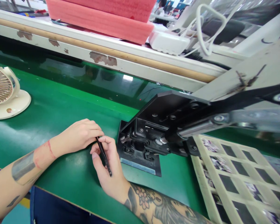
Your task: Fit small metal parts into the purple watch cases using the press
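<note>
A slim black bar (103,154), whose exact kind I cannot make out, slants between my two hands above the green bench. My left hand (86,134) has its fingers closed at the bar's upper end, and its fingertips are partly hidden. Lower down, the bar crosses the palm of my right hand (110,168), with the fingers curled around it and the thumb alongside. Just right of my right hand stands a black clamp fixture (142,140) with a metal lever arm, on a black base plate with a pale strip along its front edge.
At the right, pale stacked compartment trays (226,161) hold dark pieces and small parts. A cream fan (11,99) stands at the left on the green bench (67,109). Behind, a shelf edge (72,46) carries pink foam blocks (100,18), a white power strip (169,42) and cables.
</note>
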Action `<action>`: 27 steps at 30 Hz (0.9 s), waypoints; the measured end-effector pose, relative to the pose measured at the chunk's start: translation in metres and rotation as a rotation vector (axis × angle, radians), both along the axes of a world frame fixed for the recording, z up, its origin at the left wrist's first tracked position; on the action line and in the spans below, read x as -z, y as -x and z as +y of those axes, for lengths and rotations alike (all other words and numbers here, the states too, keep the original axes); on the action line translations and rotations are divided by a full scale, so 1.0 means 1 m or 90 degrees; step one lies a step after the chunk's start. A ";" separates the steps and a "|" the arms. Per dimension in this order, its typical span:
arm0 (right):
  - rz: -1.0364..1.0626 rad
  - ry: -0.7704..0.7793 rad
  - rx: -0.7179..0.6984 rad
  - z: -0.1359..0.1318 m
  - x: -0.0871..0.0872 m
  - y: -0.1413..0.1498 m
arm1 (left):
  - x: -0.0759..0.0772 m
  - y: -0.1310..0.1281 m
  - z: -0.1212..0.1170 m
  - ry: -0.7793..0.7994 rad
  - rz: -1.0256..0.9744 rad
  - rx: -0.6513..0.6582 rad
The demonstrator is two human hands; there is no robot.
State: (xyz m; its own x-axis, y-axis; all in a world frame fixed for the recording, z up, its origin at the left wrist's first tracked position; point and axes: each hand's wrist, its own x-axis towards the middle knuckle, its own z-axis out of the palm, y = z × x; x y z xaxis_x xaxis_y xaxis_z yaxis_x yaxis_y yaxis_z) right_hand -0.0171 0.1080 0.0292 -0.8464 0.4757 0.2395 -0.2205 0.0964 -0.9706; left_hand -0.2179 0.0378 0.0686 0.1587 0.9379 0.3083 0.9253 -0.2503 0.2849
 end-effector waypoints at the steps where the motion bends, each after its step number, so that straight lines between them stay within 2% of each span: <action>1: -0.001 0.002 -0.009 0.000 0.000 0.000 | 0.000 0.000 0.000 0.000 0.000 0.004; 6: -0.015 -0.005 0.040 0.002 -0.006 0.001 | 0.003 0.002 -0.001 -0.013 0.021 0.001; 9: -0.035 -0.013 0.023 0.002 -0.008 0.001 | 0.005 0.001 -0.001 -0.016 0.018 -0.002; 14: -0.006 0.055 -0.005 0.000 -0.004 0.000 | 0.002 0.001 -0.001 -0.003 -0.008 -0.007; 21: -0.008 0.019 0.007 0.002 -0.004 0.000 | 0.004 0.003 -0.001 -0.006 0.004 -0.003; 27: 0.000 0.095 0.002 -0.001 0.002 0.000 | 0.003 0.000 0.000 0.002 -0.027 -0.002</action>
State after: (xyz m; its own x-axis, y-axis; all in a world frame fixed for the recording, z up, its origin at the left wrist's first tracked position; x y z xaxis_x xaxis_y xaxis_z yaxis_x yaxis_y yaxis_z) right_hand -0.0170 0.1075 0.0276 -0.8450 0.5084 0.1659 -0.2206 -0.0486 -0.9742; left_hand -0.2179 0.0374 0.0656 0.1429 0.9395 0.3114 0.9131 -0.2465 0.3248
